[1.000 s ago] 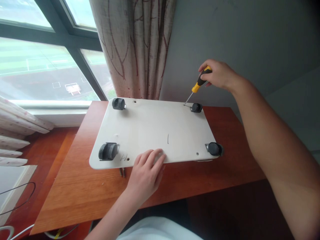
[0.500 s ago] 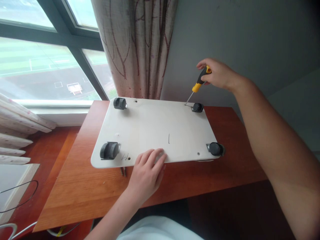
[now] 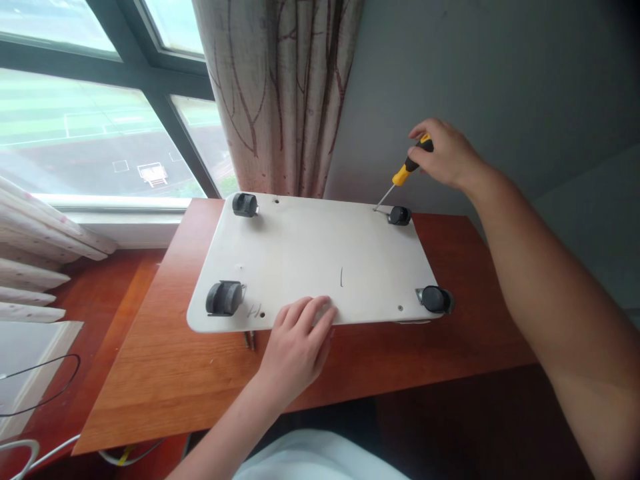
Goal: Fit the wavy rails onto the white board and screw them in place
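- Seeing the right hand (image 3: 445, 157) closed round the yellow-and-black screwdriver (image 3: 407, 172), with the shaft tilted down-left. The tip is on the white board (image 3: 320, 260), just beside the far-right caster (image 3: 400, 215).
- Left hand (image 3: 297, 347) is open and flat, fingers on the board's near edge, pressing it onto the wooden desk (image 3: 150, 380).
- The board lies wheels-up on the desk's far half. Also fitted: far-left caster (image 3: 245, 204), near-left caster (image 3: 223, 297), near-right caster (image 3: 436, 299).
- My read: the step in hand is driving a screw at the far-right caster's plate. The screw head is too small for me to tell if it's seated.
- Next move calls for the tip locked in the head, the shaft nearer upright and a downward push while turning. The left hand has to brace the board against twist.
- Edges: that corner sits near the desk's back edge and close to the grey wall (image 3: 500, 80), so there's little room behind the handle. The curtain (image 3: 280, 93) hangs just left of it.
- Loose screws (image 3: 249, 340) lie on the desk at the board's near edge, beside the left hand. A sliding board could knock them.
- Open room: the desk surface in front and left of the board.
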### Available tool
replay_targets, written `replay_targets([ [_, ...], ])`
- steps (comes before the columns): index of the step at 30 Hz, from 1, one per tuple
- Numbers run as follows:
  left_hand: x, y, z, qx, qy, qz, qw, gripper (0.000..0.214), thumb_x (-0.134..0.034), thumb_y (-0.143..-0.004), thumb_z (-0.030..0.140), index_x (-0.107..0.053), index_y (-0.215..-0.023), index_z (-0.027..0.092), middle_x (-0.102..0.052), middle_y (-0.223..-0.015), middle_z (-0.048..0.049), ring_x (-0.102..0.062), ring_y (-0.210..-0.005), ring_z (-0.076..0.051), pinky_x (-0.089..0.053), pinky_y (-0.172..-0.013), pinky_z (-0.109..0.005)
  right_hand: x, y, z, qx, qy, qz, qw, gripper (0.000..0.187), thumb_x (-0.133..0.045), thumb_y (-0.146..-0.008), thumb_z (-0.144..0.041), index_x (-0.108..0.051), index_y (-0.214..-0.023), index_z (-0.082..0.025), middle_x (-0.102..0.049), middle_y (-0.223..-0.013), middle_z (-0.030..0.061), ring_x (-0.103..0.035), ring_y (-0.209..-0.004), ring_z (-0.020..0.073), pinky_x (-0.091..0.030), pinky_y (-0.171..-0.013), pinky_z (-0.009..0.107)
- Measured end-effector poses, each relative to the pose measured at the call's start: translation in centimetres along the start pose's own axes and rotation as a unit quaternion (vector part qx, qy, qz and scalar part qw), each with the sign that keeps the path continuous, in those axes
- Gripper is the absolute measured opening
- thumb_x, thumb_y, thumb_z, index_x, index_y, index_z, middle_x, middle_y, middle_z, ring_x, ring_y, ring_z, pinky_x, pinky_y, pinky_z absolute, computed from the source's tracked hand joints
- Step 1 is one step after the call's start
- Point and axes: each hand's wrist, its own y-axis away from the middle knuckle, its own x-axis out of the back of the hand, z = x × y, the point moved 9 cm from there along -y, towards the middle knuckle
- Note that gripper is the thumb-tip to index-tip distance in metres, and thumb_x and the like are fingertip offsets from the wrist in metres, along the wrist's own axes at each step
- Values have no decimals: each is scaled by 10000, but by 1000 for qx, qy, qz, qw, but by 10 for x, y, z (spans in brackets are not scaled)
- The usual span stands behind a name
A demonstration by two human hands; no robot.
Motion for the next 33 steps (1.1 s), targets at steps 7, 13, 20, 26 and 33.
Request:
replay_targets([
  [7, 1, 0, 1, -4, -7, 1, 1000, 323, -564, -926, 128, -643, -1235, 176, -635, -1341, -101, -556, -1168, -280, -438, -956, -413, -5, 6, -11, -6, -52, -50, 997, 552, -430, -841, -463, -590, -1009, 38, -658, -1198, 144, -625, -849, -35, -351, -633, 164],
  [13, 2, -1, 2, -8, -6, 1, 1000, 320, -548, -926, 125, -639, -1229, 169, -634, -1335, -101, -554, -1165, -280, -437, -956, -414, 5, 10, -22, 3, 18, 33, 999, 560, -633, -836, -486, -645, -1043, 35, -696, -1129, 187, -666, -1037, 128, -435, -864, 283],
  [20, -1, 0, 0, -1, 10, -16, 1000, 335, -539, -924, 121, -623, -1244, 175, -622, -1341, -105, -545, -1174, -281, -448, -952, -426, 26, 19, -30, -15, 35, 58, 998, 386, -633, -923, -499, -682, -1003, -125, -683, -717, 30, -614, -566, 78, -481, -766, 289],
  [26, 5, 1, 3, 4, 60, -7, 998, 330, -529, -929, 115, -607, -1245, 173, -609, -1352, -120, -551, -1192, -293, -466, -967, -456, 60, 68, -46, 5, -101, 116, 988, 285, -665, -881, -557, -677, -913, -274, -655, -712, 12, -612, -512, 131, -513, -538, 306],
  [33, 33, 45, 2, -23, 147, 53, 987, 333, -539, -902, 48, -619, -1195, 184, -700, -1139, -105, -667, -980, -207, -549, -827, -326, 51, 190, -50, -52, -341, 127, 930, 184, -689, -885, -426, -675, -935, -249, -714, -890, 59, -651, -603, 150, -539, -487, 267],
])
